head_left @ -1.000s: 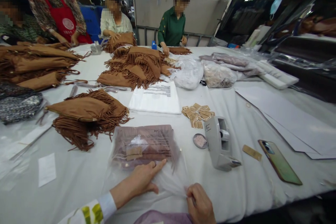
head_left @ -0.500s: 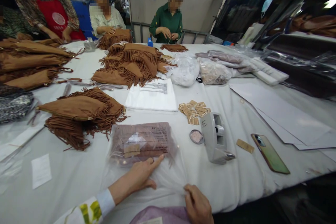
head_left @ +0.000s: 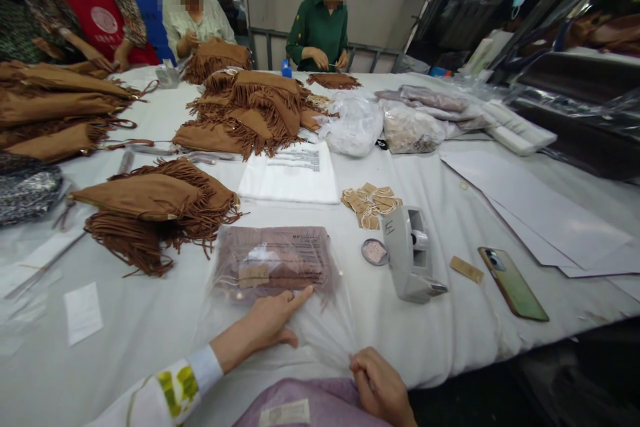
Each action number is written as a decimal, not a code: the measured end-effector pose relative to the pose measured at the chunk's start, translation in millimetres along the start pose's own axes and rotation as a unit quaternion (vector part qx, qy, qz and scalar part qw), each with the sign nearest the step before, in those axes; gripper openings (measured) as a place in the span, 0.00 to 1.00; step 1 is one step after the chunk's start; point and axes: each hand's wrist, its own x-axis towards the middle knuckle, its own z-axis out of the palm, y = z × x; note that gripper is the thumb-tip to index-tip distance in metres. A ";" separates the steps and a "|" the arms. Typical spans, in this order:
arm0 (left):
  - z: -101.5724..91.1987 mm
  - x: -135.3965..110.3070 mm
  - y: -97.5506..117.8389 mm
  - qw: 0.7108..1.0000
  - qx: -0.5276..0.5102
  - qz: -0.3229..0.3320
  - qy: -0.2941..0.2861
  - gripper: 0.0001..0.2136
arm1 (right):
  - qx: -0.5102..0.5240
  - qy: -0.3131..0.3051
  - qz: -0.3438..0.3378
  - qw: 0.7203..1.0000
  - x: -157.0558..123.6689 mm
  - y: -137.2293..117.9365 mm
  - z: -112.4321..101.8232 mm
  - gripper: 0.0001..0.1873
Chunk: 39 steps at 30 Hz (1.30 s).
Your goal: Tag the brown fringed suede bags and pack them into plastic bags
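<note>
A clear plastic bag (head_left: 330,330) lies flat on the table in front of me, with a brown fringed pouch (head_left: 295,273) inside it. A kraft paper tag (head_left: 254,275) shows through the plastic. My left hand (head_left: 263,327) rests on the bag below the pouch, fingers stretched out and the index finger pointing right. At the bag's lower right corner, my right hand (head_left: 380,383) is closed, pinching the plastic edge. Beside the bag stand a grey tape dispenser (head_left: 407,257) and a small round dish (head_left: 375,252).
Fringed brown pouches (head_left: 145,197) lie left; more are heaped (head_left: 260,103) behind. White plastic bags (head_left: 290,177), string tags (head_left: 370,203), a phone (head_left: 513,283) and white sheets (head_left: 545,213) are spread about. Across the table a person in green (head_left: 320,27) and other co-workers handle pouches.
The view has tilted slightly downward. My hands stay in nearly the same place on the bag. Across the table, co-workers' hands have shifted a little.
</note>
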 end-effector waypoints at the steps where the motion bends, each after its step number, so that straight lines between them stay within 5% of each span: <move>1: -0.6 0.1 -0.1 1.000 0.000 -0.003 -0.001 0.49 | -0.022 0.008 -0.028 0.999 -6.0 4.8 -3.3 0.11; 6: 2.5 -5.7 1.9 1.000 0.014 0.000 -0.006 0.49 | -0.166 0.067 0.037 0.983 -38.0 27.4 -33.8 0.10; 10: 18.0 -20.1 12.7 0.998 0.063 0.028 0.004 0.39 | -0.186 0.059 0.042 0.980 -23.9 21.9 -46.0 0.14; 14: 31.1 -34.1 28.2 0.993 0.082 0.084 -0.006 0.28 | -0.172 0.004 -0.001 0.985 17.5 3.2 -24.1 0.23; 17: 28.7 -51.5 30.0 0.993 0.050 0.108 0.018 0.16 | -0.116 -0.119 -0.114 0.979 21.8 -0.8 -9.0 0.19; 20: 23.4 -89.4 8.6 0.989 -0.060 0.116 0.068 0.15 | -0.042 -0.182 -0.180 0.966 2.9 14.6 -19.8 0.13; 22: 24.5 -125.0 -19.9 0.976 -0.121 0.082 0.160 0.18 | -0.080 -0.107 -0.133 0.982 -6.2 33.6 -37.6 0.16; 25: 33.7 -173.9 -69.8 0.944 -0.040 -0.063 0.321 0.25 | -0.174 -0.033 -0.090 0.980 1.6 63.8 -54.1 0.26; 27: 41.0 -189.4 -94.8 0.945 0.048 -0.093 0.310 0.28 | -0.220 -0.042 -0.113 0.968 19.9 76.5 -49.0 0.26; 30: 45.0 -180.0 -110.4 0.961 0.125 -0.056 0.239 0.33 | -0.216 -0.115 -0.186 0.952 55.8 75.4 -27.8 0.25; 35: 38.3 -147.5 -114.5 0.985 0.075 0.074 0.136 0.28 | -0.062 -0.306 -0.293 0.904 89.3 61.5 -21.3 0.25; 39: 50.5 -160.5 -122.2 0.979 0.002 0.117 0.169 0.20 | -0.015 -0.204 -0.209 0.956 69.1 82.7 -37.6 0.21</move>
